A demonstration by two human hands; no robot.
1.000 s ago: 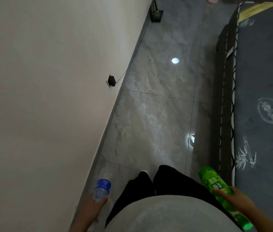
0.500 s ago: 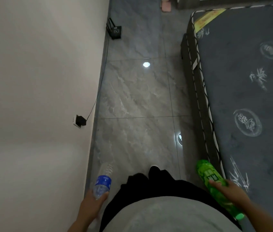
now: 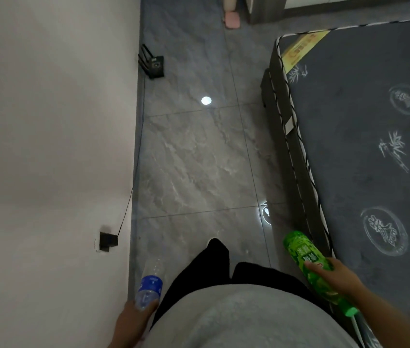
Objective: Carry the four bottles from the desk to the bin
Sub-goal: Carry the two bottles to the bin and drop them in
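My left hand [image 3: 133, 320] grips a clear plastic bottle with a blue label [image 3: 150, 285] near its neck end, its base pointing forward over the floor by the wall. My right hand [image 3: 334, 275] holds a green bottle [image 3: 304, 254] round its middle; its green cap points back toward me and its base points forward, beside the bed frame. No desk and no bin are in view.
A white wall [image 3: 48, 146] runs along the left, with a black plug [image 3: 108, 241] and a cable leading to a black router [image 3: 153, 64] on the floor. A bed with a dark mattress [image 3: 364, 136] fills the right. Grey tiled floor [image 3: 193, 156] lies between. Pink slippers [image 3: 232, 19] lie far ahead.
The view has swung and moved forward along the corridor; the plug slid down toward me and the bed's far corner came into sight. Both hands keep their bottles.
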